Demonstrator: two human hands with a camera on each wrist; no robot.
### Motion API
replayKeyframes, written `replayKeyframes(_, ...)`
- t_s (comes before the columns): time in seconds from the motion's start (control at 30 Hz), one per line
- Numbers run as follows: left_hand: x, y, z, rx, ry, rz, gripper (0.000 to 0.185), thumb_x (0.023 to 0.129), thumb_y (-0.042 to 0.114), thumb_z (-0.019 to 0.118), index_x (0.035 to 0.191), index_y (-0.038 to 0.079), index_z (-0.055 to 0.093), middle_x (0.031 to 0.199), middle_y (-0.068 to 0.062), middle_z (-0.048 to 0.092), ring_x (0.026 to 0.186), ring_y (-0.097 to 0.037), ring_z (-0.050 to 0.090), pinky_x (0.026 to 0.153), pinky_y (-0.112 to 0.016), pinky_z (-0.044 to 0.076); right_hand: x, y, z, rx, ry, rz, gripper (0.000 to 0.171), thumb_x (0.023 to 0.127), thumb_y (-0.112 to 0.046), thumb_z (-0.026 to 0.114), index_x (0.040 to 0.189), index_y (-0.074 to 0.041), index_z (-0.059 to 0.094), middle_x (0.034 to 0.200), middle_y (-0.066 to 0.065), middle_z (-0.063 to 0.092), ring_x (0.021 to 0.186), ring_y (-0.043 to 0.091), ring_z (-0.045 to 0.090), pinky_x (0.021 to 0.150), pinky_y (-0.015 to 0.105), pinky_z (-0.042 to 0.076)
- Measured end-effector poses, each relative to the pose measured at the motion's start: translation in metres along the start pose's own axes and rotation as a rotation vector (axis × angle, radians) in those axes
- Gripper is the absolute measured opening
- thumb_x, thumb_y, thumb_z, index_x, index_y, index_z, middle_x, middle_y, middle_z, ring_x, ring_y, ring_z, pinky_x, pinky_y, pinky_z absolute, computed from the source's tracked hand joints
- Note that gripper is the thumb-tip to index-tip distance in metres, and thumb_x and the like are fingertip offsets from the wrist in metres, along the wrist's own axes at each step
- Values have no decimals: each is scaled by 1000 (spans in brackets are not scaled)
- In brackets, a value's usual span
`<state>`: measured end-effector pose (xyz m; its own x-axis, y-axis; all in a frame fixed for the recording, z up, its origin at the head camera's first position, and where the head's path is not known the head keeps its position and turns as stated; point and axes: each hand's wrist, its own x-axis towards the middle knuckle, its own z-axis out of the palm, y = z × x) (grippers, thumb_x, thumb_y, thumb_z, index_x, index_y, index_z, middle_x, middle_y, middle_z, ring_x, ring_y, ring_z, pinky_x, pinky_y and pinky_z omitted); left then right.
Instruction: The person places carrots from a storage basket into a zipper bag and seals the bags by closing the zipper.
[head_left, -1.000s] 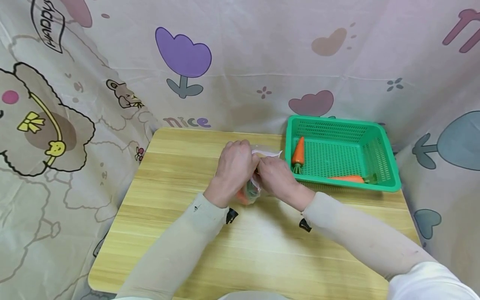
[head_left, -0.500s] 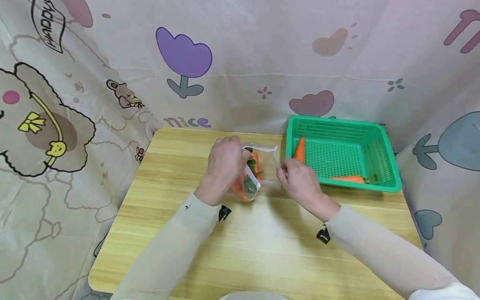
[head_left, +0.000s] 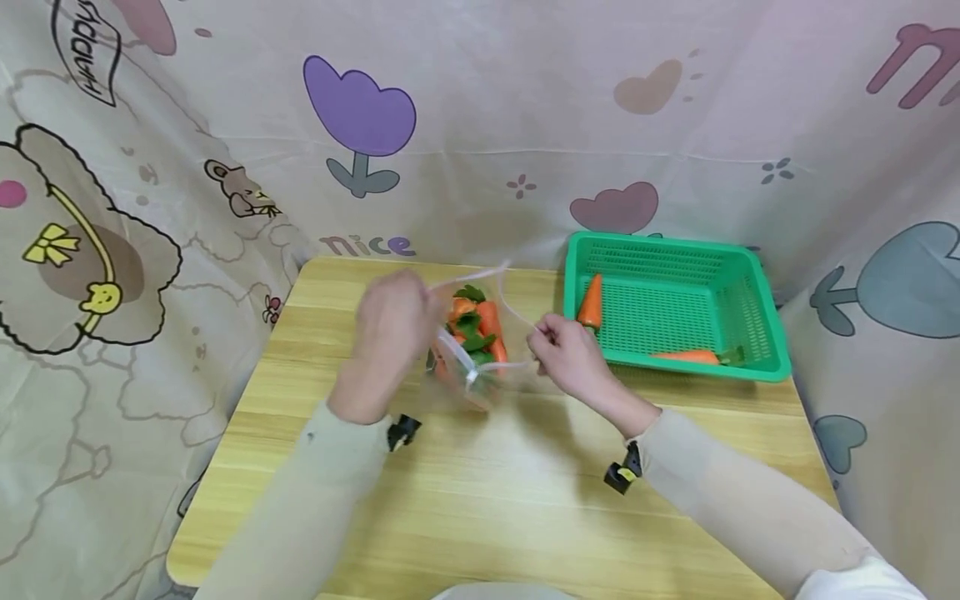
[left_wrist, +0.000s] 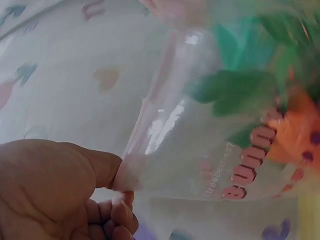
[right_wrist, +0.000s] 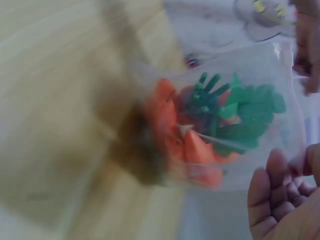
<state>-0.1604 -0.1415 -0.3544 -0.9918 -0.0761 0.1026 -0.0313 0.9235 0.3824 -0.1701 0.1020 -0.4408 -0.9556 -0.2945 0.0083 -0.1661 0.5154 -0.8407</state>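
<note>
A clear zip bag (head_left: pixel 480 346) holding several orange toy carrots (head_left: pixel 486 321) with green tops stands on the wooden table (head_left: pixel 495 492). My left hand (head_left: pixel 390 321) pinches the bag's left rim, my right hand (head_left: pixel 558 350) pinches the right rim, and the mouth gapes between them. In the left wrist view my thumb and fingers (left_wrist: pixel 112 200) pinch the bag's edge (left_wrist: pixel 150 125), which carries pink print. The right wrist view looks into the bag (right_wrist: pixel 225 130) at the carrots (right_wrist: pixel 195 150), blurred, with my curled fingers (right_wrist: pixel 280 195) at the lower right.
A green plastic basket (head_left: pixel 750 292) stands at the table's back right with two toy carrots, one (head_left: pixel 591 304) at its left wall and one (head_left: pixel 686 357) along its front. Patterned cloth (head_left: pixel 480 125) hangs behind and at both sides of the table.
My hands, close together at the bag a second ago, have drawn apart, the left moving left. The bag's mouth has been pulled open and the carrots inside now show.
</note>
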Motion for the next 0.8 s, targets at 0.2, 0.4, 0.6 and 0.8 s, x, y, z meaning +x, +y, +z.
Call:
replayKeyframes(0.2, -8, -20, -40, 136, 35, -57, 30, 97, 19, 56, 70, 8, 50, 68, -9, 51, 67, -32, 52, 55, -42, 44, 12, -45, 4, 178, -92, -68, 20, 103, -20, 57, 87, -10, 65, 69, 3, 67, 59, 21, 68, 56, 33, 48)
replayKeyframes(0.4, -12, 13, -20, 321, -137, 66, 30, 101, 30, 64, 81, 7, 61, 75, -8, 61, 73, -29, 59, 61, -40, 52, 13, -49, 7, 209, -109, -27, 23, 104, -17, 56, 85, -6, 64, 68, 5, 65, 61, 26, 68, 59, 33, 53)
replayKeyframes(0.6, -15, 38, 33, 495, 18, 372, 16, 94, 19, 70, 89, 4, 65, 78, -6, 63, 73, -24, 57, 65, -37, 51, 9, -33, 0, 148, -60, 13, 23, 104, -19, 57, 86, -6, 62, 71, 5, 66, 65, 28, 69, 60, 37, 58)
replayKeyframes(0.8, -16, 44, 61, 547, 84, 430, 20, 96, 25, 71, 94, 6, 66, 80, -5, 63, 73, -20, 53, 65, -34, 47, 1, -11, -9, 53, -38, 50, 23, 103, -18, 56, 83, -8, 61, 68, 5, 67, 62, 28, 70, 59, 35, 59)
